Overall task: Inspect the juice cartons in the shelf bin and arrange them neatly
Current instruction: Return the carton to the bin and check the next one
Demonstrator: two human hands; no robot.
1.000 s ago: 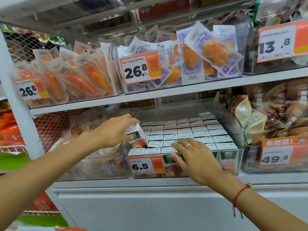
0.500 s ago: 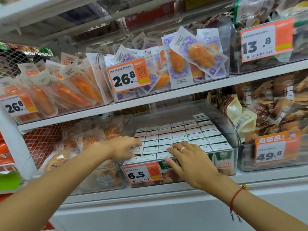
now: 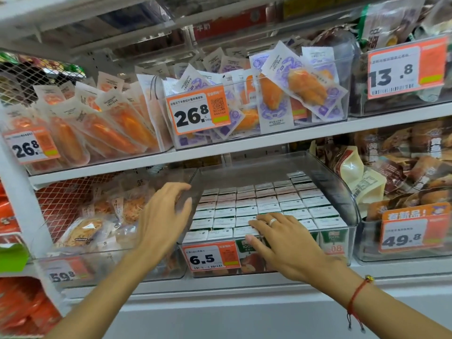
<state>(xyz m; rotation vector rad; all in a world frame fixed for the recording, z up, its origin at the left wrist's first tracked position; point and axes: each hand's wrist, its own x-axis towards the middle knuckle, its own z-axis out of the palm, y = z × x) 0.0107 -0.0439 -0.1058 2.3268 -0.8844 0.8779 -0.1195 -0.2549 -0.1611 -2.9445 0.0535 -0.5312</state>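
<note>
Looking like the tidying step: juice cartons sit in rows inside the clear shelf bin. Right hand presses flat on the front row, left hand hovers loose, holding nothing. Next, probably nudge stragglers flush.

The white shelf carries the clear bin of juice cartons between neighbouring snack bins.

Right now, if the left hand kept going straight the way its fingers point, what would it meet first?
Probably the clear bin's left wall: the left hand hovers open beside it, fingertips near its top edge. Depth is unclear.
</note>
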